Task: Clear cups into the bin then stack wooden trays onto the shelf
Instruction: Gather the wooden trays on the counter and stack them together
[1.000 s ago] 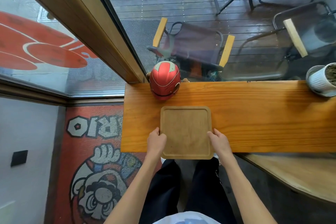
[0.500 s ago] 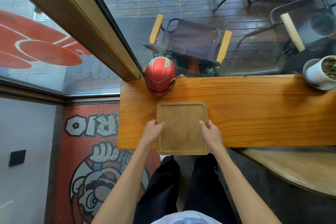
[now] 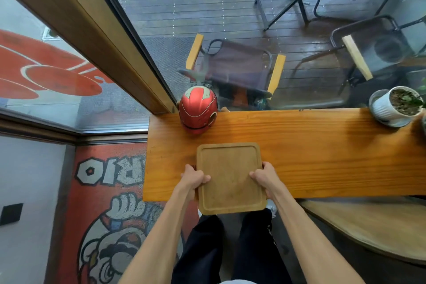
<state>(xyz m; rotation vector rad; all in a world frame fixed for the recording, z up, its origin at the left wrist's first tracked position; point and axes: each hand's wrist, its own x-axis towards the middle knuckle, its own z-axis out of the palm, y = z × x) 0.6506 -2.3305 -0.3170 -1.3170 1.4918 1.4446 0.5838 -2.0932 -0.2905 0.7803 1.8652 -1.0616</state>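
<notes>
Both your hands are clamped on the tray [image 3: 231,177]: your left hand [image 3: 193,178] grips its left edge with the thumb hooked over the rim, and your right hand [image 3: 265,176] does the same on the right edge. The tray sits flat on the surface [image 3: 322,152], just on your side of the helmet [image 3: 198,112], with its near edge hanging past the surface's front lip over your legs. No cups show on it, so the step in hand looks like lifting this tray to carry it to the shelf, which is out of view. Keep the grip even on both sides so the tray rises level; a one-sided pull would tilt it. Draw it toward you, away from the helmet, before raising it, since the helmet stands near the tray's far left corner and could be knocked. Hold your thumbs on the raised rim rather than the smooth floor of the tray, where they might slip. The plant pot [image 3: 395,106] is well to the right of the helmet and poses no risk.
</notes>
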